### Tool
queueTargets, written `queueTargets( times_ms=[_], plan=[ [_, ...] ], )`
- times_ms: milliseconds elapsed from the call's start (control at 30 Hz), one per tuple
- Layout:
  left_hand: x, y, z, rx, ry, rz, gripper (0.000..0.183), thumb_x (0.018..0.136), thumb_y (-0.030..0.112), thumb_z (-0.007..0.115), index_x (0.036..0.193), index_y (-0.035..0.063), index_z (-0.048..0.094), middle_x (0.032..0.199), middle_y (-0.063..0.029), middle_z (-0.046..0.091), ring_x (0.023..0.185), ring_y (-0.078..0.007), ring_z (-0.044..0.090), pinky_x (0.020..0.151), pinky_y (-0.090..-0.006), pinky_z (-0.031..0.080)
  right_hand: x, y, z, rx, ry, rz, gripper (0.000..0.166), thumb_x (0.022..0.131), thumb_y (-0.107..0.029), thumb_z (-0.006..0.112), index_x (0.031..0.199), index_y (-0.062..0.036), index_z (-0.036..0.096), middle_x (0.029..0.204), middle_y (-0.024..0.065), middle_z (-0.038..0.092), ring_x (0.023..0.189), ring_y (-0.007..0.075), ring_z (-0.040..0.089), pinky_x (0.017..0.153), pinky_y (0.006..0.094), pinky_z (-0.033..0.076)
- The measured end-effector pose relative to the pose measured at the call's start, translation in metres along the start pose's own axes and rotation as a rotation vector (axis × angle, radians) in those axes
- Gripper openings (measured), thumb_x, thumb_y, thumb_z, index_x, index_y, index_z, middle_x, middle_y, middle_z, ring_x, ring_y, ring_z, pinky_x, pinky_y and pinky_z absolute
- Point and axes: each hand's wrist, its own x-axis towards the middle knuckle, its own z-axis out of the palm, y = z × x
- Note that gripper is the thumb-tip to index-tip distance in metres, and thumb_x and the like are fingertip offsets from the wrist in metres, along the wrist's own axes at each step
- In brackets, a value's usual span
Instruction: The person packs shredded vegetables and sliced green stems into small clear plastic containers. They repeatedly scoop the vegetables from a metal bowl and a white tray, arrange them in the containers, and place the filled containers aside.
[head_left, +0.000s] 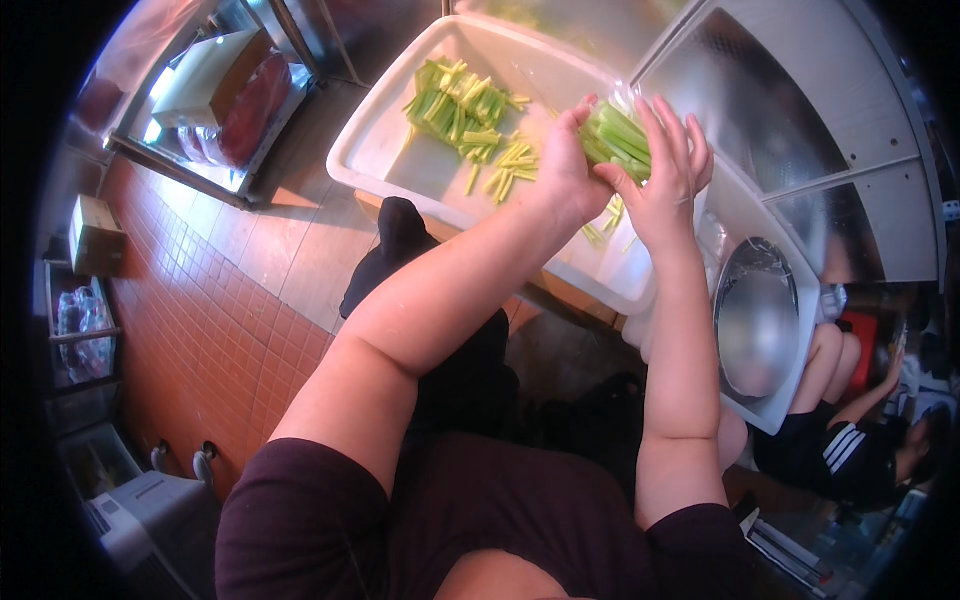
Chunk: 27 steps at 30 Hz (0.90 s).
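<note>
Between my two hands is a bundle of cut green stalks (619, 139), held up over the right part of a white plastic tub (465, 210). My left hand (566, 165) grips the bundle's left side, its palm partly hiding it. My right hand (667, 165) cups the other side, thumb below and fingers spread along the top. Clear plastic shows just behind the bundle. Inside the tub, a pile of cut green stalks (457, 105) lies at the far left, with loose paler pieces (514, 166) nearer the middle and a few more under my hands.
Right of the tub, a round metal bowl (757, 322) sits in a white container (806, 352). A seated person (840, 450) is at the far right. A metal rack (180, 176) holding a box stands at upper left. A cardboard box (97, 236) and a grey appliance (154, 517) are at left.
</note>
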Motion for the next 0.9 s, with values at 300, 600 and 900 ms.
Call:
queueTargets(
  times_ms=[300, 600, 900],
  plan=[
    [0.011, -0.021, -0.008, 0.04, -0.121, -0.032, 0.045, 0.092, 0.042, 0.045, 0.13, 0.0166, 0.04, 0.127, -0.0122, 0.047, 0.117, -0.0276, 0.045, 0.101, -0.0432, 0.035, -0.001, 0.02, 0.015, -0.079, -0.089, 0.092, 0.093, 0.064, -0.04, 0.076, 0.138, -0.0057, 0.03, 0.139, 0.0163, 0.034, 0.129, 0.0421, 0.022, 0.104, 0.0528, 0.021],
    [0.011, -0.024, -0.003, 0.174, 0.014, 0.154, 0.06, 0.082, 0.014, 0.065, 0.131, 0.0109, 0.03, 0.111, -0.0113, 0.052, 0.102, -0.0273, 0.054, 0.083, -0.0438, 0.05, -0.016, 0.015, -0.015, 0.245, 0.162, 0.117, 0.09, 0.052, -0.025, 0.085, 0.13, -0.0098, 0.043, 0.128, 0.0138, 0.04, 0.115, 0.031, 0.041, 0.098, 0.0442, 0.034],
    [0.027, -0.021, -0.023, 0.128, -0.019, 0.102, 0.06, 0.082, 0.002, 0.062, 0.132, 0.0135, 0.031, 0.112, -0.0113, 0.053, 0.099, -0.0243, 0.056, 0.08, -0.04, 0.051, -0.028, 0.011, -0.011, 0.906, 0.072, 0.44, 0.041, 0.072, 0.008, 0.069, 0.11, -0.0005, 0.054, 0.11, 0.0047, 0.042, 0.089, 0.0113, 0.054, 0.07, 0.0196, 0.051]
  ],
)
